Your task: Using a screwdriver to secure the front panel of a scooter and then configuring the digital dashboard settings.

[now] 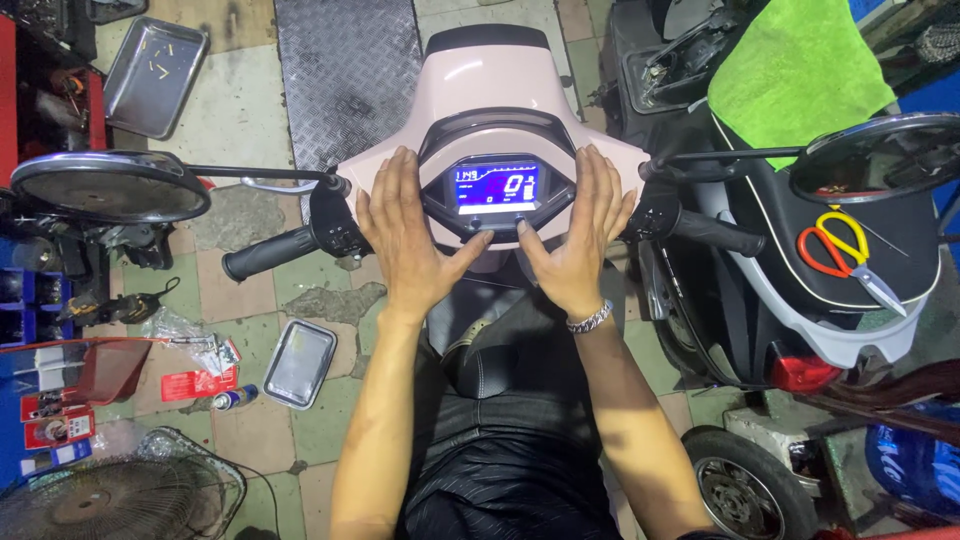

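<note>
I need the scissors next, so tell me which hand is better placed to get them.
Right. The scissors lie on the black seat beyond the right hand; the left hand rests across the screen, farther away.

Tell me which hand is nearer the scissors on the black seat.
The right hand. It lies flat on the pink handlebar cover beside the lit display, on the scissors' side. The left hand lies across the display, farther from them.

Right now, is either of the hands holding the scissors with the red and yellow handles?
No, the scissors lie on the seat of the neighbouring scooter, while both the left hand and the right hand rest flat beside the lit display.
</note>
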